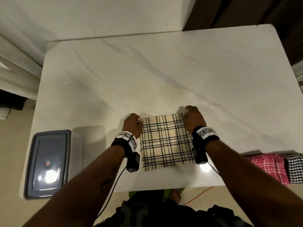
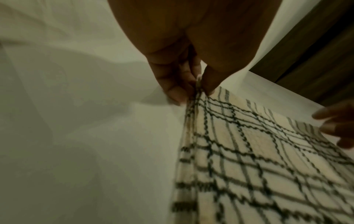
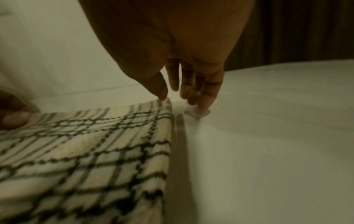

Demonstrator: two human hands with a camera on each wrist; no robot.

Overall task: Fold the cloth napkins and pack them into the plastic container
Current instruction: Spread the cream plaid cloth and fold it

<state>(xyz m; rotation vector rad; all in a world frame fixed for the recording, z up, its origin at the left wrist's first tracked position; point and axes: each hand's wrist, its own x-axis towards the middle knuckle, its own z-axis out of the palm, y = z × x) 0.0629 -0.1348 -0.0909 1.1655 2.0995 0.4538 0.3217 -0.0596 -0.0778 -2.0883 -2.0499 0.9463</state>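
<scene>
A cream napkin with black plaid lines [image 1: 165, 141] lies folded flat on the white marble table [image 1: 164, 71], close to the front edge. My left hand [image 1: 139, 121] is at its far left corner, and in the left wrist view the thumb and fingers [image 2: 197, 91] pinch that corner of the napkin [image 2: 258, 159]. My right hand [image 1: 188, 112] is at the far right corner. There the fingers hang straight, their tips touching the table beside the napkin [image 3: 95, 144], and the thumb [image 3: 161, 92] just meets the corner. A plastic container with a grey lid [image 1: 47, 163] sits at the front left.
A pink checked napkin [image 1: 268, 166] and a black-and-white checked one [image 1: 295, 167] lie at the table's front right edge. Bare marble stretches behind the plaid napkin to the far edge. Wrist camera cables hang over the front edge.
</scene>
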